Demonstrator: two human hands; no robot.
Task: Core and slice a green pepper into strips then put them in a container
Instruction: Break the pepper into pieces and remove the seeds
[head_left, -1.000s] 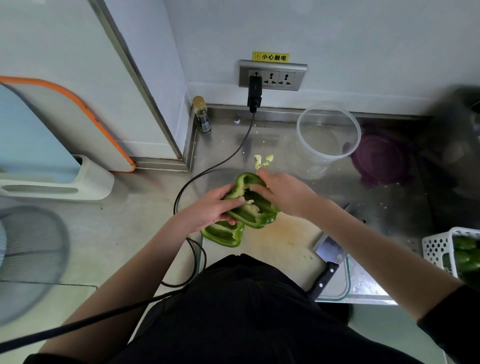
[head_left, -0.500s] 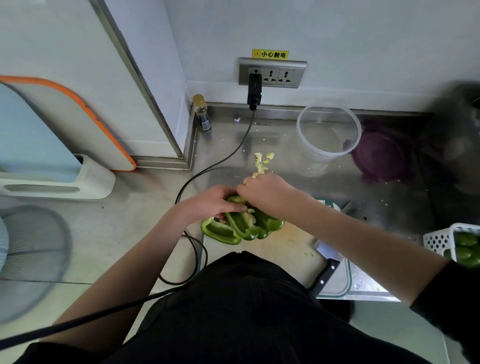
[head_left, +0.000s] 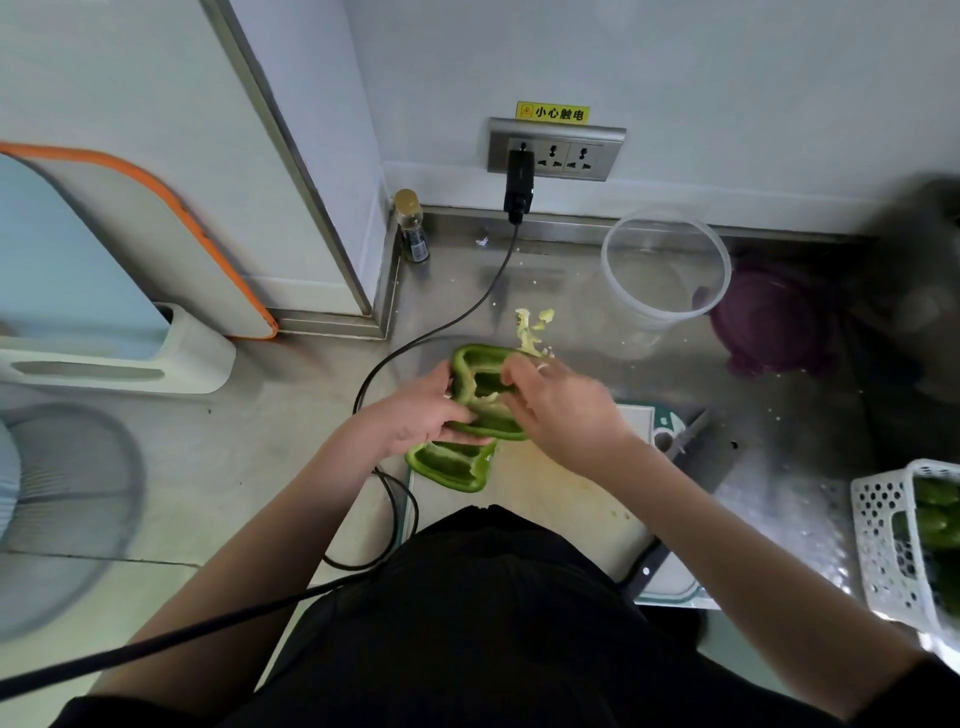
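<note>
A green pepper half (head_left: 480, 379), cut side up, is held above the far end of the cutting board (head_left: 566, 499). My left hand (head_left: 415, 415) grips it from the left and below. The fingers of my right hand (head_left: 561, 405) are curled into its hollow at the pale core. The other pepper half (head_left: 452, 465) lies cut side up on the board's left corner. A small heap of pale core scraps (head_left: 532, 330) lies on the steel counter just beyond. The clear round container (head_left: 665, 275) stands open at the back.
A purple lid (head_left: 769, 322) lies right of the container. The cleaver (head_left: 685, 452) rests along the board's right side, handle toward me. A white basket (head_left: 883, 540) of green peppers sits at the right edge. A black cable (head_left: 467, 317) runs from the wall socket past the board. A small bottle (head_left: 410, 228) stands in the corner.
The held pepper half has been lifted and tilted, so its hollow faces up. My right hand has come back from the scrap heap and has its fingers in the core.
</note>
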